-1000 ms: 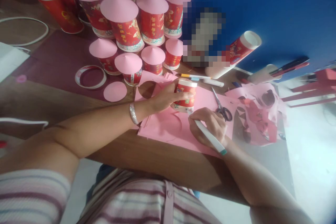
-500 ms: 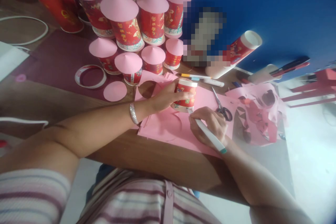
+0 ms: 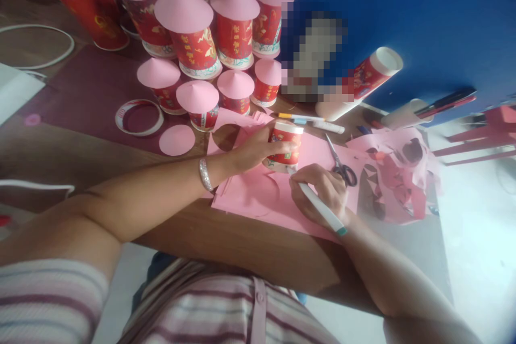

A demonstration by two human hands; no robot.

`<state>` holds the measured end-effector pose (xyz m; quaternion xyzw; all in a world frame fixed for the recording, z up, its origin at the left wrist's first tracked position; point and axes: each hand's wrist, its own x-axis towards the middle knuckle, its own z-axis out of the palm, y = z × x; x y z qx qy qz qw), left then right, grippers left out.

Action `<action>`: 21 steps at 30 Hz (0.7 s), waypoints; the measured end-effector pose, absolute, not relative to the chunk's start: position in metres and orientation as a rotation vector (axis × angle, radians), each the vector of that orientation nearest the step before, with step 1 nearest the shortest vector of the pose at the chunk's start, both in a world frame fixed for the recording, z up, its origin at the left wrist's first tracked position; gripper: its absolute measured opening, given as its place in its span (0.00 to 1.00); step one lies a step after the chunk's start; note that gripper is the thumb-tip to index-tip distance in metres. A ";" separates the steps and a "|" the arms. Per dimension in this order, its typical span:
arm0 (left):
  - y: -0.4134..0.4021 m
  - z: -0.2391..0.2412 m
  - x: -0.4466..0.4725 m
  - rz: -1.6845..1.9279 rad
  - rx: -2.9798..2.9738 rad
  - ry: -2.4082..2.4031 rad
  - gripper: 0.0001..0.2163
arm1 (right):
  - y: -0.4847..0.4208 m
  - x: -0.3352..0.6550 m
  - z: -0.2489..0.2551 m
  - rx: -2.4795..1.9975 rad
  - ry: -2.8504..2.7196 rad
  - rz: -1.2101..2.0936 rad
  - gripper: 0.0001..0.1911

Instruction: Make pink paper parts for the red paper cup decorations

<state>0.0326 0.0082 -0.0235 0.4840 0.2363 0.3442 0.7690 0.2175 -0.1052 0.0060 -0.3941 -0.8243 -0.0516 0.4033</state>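
Observation:
My left hand (image 3: 258, 149) is wrapped round a small red paper cylinder (image 3: 287, 145) with white bands at both ends, holding it slightly tilted. In my right hand (image 3: 320, 193) is a white marker (image 3: 322, 208) with a green end, its tip against or very close to the cylinder's lower white band. Fingers hide most of the tip. Beneath both hands lie pink paper sheets (image 3: 245, 193). Black-handled scissors (image 3: 342, 169) rest on the paper just beyond my right hand.
Several red cylinders with pink cone tops (image 3: 196, 98) stand at the back left. A pink paper disc (image 3: 176, 140) and a paper ring (image 3: 139, 117) lie to the left. Cut pink scraps (image 3: 403, 193) are heaped at right. Other markers (image 3: 300, 116) lie behind the cylinder.
Almost nothing differs. My right hand and the marker have shifted very slightly left; my left hand and the cylinder stay in place.

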 end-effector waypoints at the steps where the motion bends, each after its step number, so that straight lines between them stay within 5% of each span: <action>1: 0.008 -0.023 0.033 0.747 1.047 0.512 0.26 | -0.105 0.218 0.006 -1.001 -2.085 -0.138 0.10; 21: 0.008 -0.023 0.032 0.740 1.081 0.525 0.26 | -0.106 0.216 0.006 -1.036 -2.062 -0.176 0.12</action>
